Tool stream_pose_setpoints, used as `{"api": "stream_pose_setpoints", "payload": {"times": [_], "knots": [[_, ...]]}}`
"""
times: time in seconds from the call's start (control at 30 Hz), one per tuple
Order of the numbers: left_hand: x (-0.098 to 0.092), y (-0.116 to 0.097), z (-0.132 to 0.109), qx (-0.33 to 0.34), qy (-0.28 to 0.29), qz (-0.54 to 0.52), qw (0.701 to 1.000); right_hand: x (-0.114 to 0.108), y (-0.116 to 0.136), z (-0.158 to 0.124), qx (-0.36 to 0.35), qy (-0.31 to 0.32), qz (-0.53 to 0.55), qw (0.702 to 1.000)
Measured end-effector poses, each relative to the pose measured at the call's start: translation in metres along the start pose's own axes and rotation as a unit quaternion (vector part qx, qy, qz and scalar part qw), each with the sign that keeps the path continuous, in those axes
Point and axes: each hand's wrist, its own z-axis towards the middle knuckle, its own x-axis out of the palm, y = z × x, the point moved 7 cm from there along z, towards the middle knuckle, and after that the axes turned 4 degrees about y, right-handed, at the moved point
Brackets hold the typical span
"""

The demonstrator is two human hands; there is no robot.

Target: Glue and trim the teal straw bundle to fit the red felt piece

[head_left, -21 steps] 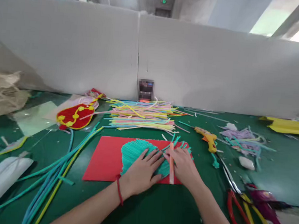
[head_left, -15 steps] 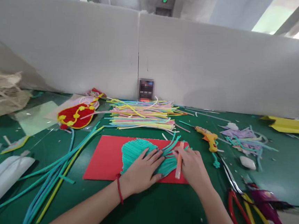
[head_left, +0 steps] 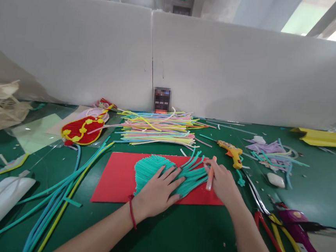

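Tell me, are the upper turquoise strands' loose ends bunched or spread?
Spread: the upper turquoise strands fan apart, with the red sheet showing between them.

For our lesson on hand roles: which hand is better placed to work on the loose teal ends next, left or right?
Probably the right hand: it holds the orange tool beside the loose ends, while the left hand lies spread on the teal piece.
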Motion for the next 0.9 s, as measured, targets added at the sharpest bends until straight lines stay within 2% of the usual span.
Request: {"api": "stream_pose_setpoints", "payload": {"times": [0.13, 0.2, 0.3, 0.37, 0.43, 0.53, 0.6, 0.67, 0.73, 0.77, 0.83, 0.9], "knots": [[0.000, 0.000, 0.000, -0.004, 0.008, -0.006, 1.000, -0.016, -0.006, -0.002, 0.031, -0.075, 0.057, 0.995], [0.000, 0.000, 0.000, -0.004, 0.008, -0.007, 1.000, -0.023, 0.002, -0.004, 0.006, -0.106, 0.104, 0.989], [0.001, -0.001, 0.000, -0.003, 0.010, -0.012, 1.000, -0.020, 0.031, -0.005, -0.091, -0.060, 0.151, 0.982], [0.001, -0.001, 0.000, -0.005, 0.013, -0.014, 1.000, -0.012, 0.040, -0.006, -0.122, -0.010, 0.149, 0.981], [0.001, -0.001, 0.000, -0.007, 0.017, -0.013, 1.000, -0.008, 0.032, -0.004, -0.101, 0.009, 0.128, 0.987], [0.000, -0.001, 0.000, -0.004, 0.018, -0.013, 1.000, -0.012, -0.002, 0.000, -0.036, -0.006, 0.108, 0.993], [-0.002, -0.001, 0.000, -0.002, 0.015, -0.017, 1.000, -0.021, -0.021, 0.000, 0.006, -0.045, 0.103, 0.994], [-0.002, -0.001, 0.000, -0.004, 0.014, -0.019, 1.000, -0.030, -0.024, -0.002, 0.022, -0.096, 0.108, 0.989], [-0.001, 0.000, 0.000, -0.006, 0.013, -0.019, 1.000, -0.034, -0.007, -0.004, -0.011, -0.118, 0.128, 0.985], [-0.001, 0.000, 0.000, -0.006, 0.011, -0.018, 1.000, -0.032, 0.007, -0.004, -0.046, -0.109, 0.140, 0.983], [-0.001, 0.000, 0.000, -0.005, 0.004, -0.016, 1.000, -0.024, 0.033, -0.004, -0.110, -0.059, 0.148, 0.981], [-0.001, -0.001, 0.000, -0.004, 0.000, -0.014, 1.000, -0.014, 0.038, -0.002, -0.124, -0.007, 0.143, 0.982]]}}
